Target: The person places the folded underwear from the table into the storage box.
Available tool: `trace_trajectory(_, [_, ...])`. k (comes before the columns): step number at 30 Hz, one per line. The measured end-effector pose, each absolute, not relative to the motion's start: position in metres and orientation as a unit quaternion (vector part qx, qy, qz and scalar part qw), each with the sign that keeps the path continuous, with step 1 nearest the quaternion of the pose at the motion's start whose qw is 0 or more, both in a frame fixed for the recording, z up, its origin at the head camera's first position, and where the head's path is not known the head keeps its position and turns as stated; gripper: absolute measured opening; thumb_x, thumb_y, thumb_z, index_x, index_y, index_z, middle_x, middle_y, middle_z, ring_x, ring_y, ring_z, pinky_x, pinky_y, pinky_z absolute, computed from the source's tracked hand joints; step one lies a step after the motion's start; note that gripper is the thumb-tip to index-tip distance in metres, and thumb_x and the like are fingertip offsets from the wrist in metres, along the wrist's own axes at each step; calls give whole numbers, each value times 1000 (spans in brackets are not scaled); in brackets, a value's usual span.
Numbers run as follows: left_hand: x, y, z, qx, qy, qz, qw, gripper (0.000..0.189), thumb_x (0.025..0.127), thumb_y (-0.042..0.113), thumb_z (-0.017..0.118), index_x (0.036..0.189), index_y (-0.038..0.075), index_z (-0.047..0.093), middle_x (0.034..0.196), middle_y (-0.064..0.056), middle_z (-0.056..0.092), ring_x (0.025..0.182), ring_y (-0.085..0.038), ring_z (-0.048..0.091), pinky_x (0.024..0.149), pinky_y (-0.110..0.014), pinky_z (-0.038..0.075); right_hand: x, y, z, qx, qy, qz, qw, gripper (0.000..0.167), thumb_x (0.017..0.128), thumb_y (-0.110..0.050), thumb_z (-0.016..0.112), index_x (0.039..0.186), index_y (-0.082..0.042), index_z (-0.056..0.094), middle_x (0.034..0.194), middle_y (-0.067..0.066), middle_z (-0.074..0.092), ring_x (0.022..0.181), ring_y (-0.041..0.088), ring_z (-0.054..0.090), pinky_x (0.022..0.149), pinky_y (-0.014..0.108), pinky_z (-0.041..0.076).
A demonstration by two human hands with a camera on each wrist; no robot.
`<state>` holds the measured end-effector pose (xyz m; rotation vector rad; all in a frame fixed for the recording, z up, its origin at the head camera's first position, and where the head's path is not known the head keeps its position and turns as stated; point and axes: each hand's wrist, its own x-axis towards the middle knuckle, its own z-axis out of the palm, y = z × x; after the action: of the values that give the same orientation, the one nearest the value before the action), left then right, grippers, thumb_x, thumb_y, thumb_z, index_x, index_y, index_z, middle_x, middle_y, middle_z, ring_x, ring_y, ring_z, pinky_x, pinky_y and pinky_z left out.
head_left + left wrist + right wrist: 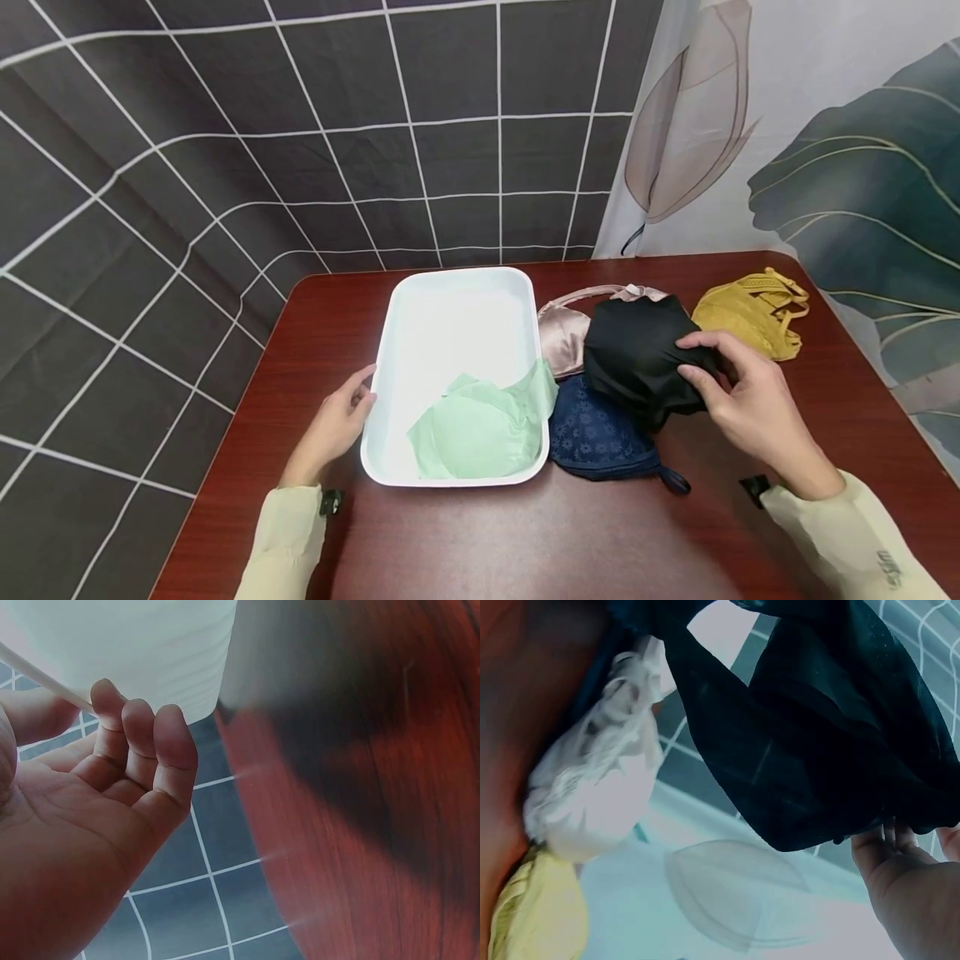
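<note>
Pinching black fabric (pixel 633 354), right fingers (pixel 707 339) hover well beyond tray's edge (pixel 535 325).

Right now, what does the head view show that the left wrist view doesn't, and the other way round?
Head view only: mint garment, black garment, navy garment, pink garment, yellow garment, right hand.
Left wrist view only: outer ridges on the white tray and the palm of the left hand.
Both: white tray, left hand, wooden table, gridded curtain.
</note>
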<state>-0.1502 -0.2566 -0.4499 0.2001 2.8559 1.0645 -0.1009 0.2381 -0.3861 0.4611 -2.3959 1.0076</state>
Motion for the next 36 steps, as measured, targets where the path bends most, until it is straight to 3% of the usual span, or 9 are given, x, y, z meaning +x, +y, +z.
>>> trace_trajectory(13, [-150,-258,-448,76,934,347,38,48,96,8,53,141,3,39,89,-8,53,71,-20,49,62,-34,44,-114,208,-377,204,-853,401,265,45,72,15,73,110,-8,64,73,-3,44,55,6,35,50,20,30])
trace_trajectory(18, [-150,-258,-449,79,934,348,36,47,96,8,52,141,2,39,89,-8,53,70,-19,49,62,-33,43,-121,186,-383,222,-836,427,263,42,71,15,73,107,-6,64,79,-2,53,58,6,39,51,20,33])
trace_trajectory(22, [-150,-259,-450,81,933,349,35,47,96,8,52,141,2,39,88,-8,52,69,-19,48,61,-32,43,-123,164,-392,237,-824,454,243,38,73,13,73,105,-7,64,90,1,60,64,7,45,54,19,36])
trace_trajectory(29, [-149,-259,-449,88,932,350,31,47,96,8,51,141,2,39,88,-7,52,70,-19,48,62,-33,43,-123,126,-404,259,-830,456,191,35,77,7,73,104,-13,62,102,-4,62,95,12,57,85,25,40])
trace_trajectory(36, [-148,-259,-447,94,931,351,30,47,97,10,50,142,4,38,90,-7,53,72,-20,49,65,-35,44,-116,93,-416,267,-845,447,118,34,79,5,71,103,-16,60,100,-7,60,85,10,54,74,30,43])
